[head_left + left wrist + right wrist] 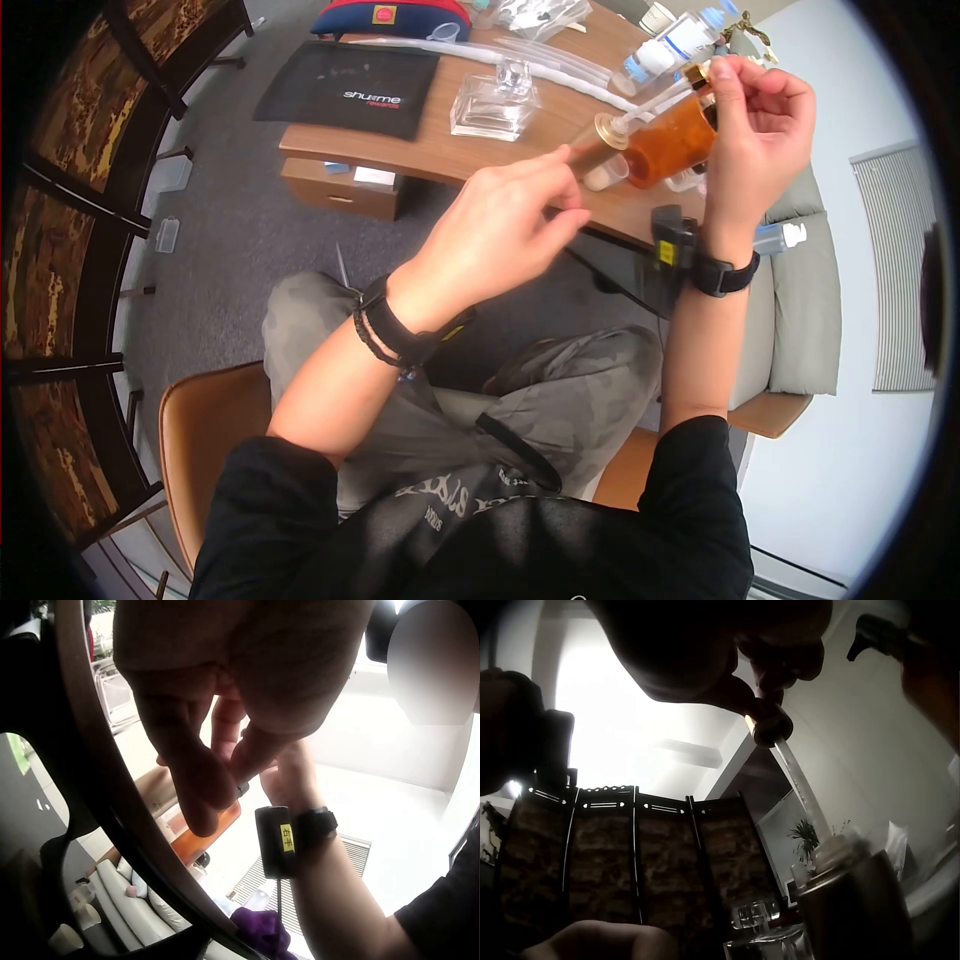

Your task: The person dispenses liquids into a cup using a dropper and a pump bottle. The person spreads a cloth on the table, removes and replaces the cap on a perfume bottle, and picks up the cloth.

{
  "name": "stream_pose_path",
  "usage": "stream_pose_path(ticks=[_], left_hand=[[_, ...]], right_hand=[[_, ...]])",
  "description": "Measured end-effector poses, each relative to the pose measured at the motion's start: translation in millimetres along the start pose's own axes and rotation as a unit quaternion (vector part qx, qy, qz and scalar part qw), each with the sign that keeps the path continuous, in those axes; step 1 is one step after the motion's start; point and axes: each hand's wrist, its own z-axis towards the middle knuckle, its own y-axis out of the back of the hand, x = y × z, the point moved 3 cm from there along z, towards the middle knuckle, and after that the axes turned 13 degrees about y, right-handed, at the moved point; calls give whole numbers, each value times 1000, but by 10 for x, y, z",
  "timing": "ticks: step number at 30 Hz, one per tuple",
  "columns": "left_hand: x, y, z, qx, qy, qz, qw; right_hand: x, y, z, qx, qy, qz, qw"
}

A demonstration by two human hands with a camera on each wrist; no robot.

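Left hand, head view: one hand (500, 230), fingers bent and thumb apart, is right at one brown bottle (593, 153) by the desk's (440, 150) near edge, perhaps to steady it; I can't tell whether it grips.
Right hand, head view: one hand (757, 140) pinches one gold-coloured cap (696, 74), fingers folded in.
Around them: one amber bottle (665, 147) lies just beside the brown one; one square glass bottle (492, 112) and one black pouch (350, 90) are further left.
Fingers, left wrist view: they hang close together, bent; their contact is unclear.
Cap and tube, right wrist view: one clear tube (802, 784) slants down from the cap to the bottle's mouth; the cap is likely held high to line them up.
Screen, same view: four panels (664, 862) stand behind.
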Motion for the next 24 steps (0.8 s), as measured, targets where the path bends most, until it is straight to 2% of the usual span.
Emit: stream_pose_path(ticks=[2,6,12,16,21,24], left_hand=[[1,-1,3,-2,-4,1,1000],[1,8,11,-8,-10,5,1000],[5,-1,13,-17,-11,3,1000],[-3,7,10,-16,-7,5,1000],[3,14,11,-13,-7,5,1000],[16,14,13,-15,-11,6,1000]], right_hand=[[-21,88,45,-51,20,-2,998],[-1,173,-52,-70,7,3,998],[-216,180,-429,-37,-27,-12,999],[-233,78,-567,-30,-43,27,998],[-153,107,-457,-20,-27,4,999],[-66,131,-296,-40,3,35,999]])
